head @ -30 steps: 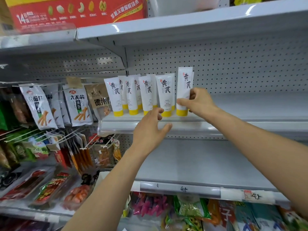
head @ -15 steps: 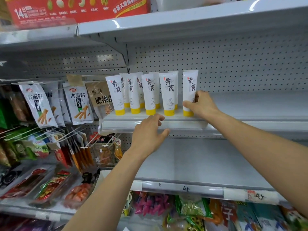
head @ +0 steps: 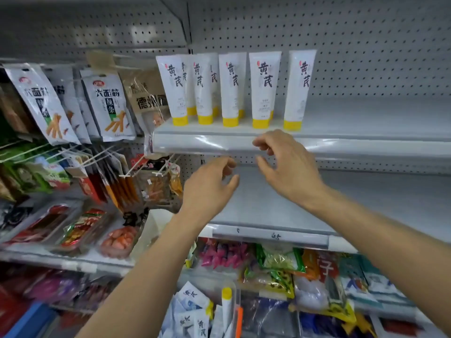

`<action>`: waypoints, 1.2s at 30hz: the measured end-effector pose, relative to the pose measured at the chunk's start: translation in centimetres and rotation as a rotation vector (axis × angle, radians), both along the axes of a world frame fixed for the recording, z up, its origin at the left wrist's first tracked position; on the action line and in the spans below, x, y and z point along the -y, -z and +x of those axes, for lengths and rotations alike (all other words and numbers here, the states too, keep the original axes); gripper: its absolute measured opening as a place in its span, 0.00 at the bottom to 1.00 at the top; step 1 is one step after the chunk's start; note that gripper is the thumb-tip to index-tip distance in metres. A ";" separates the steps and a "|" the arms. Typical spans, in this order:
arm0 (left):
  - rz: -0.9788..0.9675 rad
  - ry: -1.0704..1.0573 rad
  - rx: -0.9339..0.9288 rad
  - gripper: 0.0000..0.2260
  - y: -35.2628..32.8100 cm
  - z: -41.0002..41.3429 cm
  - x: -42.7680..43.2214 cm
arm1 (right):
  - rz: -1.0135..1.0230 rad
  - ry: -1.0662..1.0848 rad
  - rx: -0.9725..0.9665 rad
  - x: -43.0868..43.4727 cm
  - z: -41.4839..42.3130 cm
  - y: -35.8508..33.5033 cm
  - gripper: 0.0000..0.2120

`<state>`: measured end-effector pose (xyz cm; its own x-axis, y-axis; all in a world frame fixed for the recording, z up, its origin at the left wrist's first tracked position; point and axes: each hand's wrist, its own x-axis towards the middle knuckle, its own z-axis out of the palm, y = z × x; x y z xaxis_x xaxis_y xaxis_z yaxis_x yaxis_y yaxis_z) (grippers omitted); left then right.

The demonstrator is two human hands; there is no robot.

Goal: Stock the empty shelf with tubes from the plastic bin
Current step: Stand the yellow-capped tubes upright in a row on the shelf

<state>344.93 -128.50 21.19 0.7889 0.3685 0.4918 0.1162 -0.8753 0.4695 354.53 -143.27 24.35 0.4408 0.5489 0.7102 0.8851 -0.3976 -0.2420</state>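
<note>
Several white tubes with yellow caps stand upright in a row on the grey shelf [head: 366, 128]; the rightmost tube [head: 299, 90] stands alone, a gap apart from the others. My right hand [head: 289, 164] hovers below the shelf's front edge, fingers loosely curled, holding nothing. My left hand [head: 211, 186] hangs just left of it, lower, also empty with relaxed fingers. At the bottom, the clear plastic bin [head: 234, 313] holds more tubes [head: 195, 311] lying in a heap, one with its yellow cap up.
Hanging snack packets [head: 109, 106] fill the pegs to the left of the shelf. A second grey shelf [head: 341, 203] lies below the hands. Bagged goods [head: 280, 267] sit on the lower tier, and trays of packaged food [head: 80, 228] at the left.
My right hand has let go of the rightmost tube, which now stands on the shelf, and has drawn back and down. The left hand dropped too. The view tilted down, showing the bin.
</note>
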 end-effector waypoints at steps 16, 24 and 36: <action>-0.475 -0.133 -0.903 0.07 33.9 -13.8 -13.5 | -0.941 -0.177 -0.737 -12.9 -9.5 35.6 0.10; -0.069 0.122 -1.278 0.19 46.7 -13.9 -15.5 | -1.311 -0.319 -0.671 -13.4 -13.8 50.2 0.18; 0.042 0.243 -1.351 0.19 50.7 -13.0 -17.0 | -1.305 -0.413 -0.552 -14.7 -14.6 54.7 0.25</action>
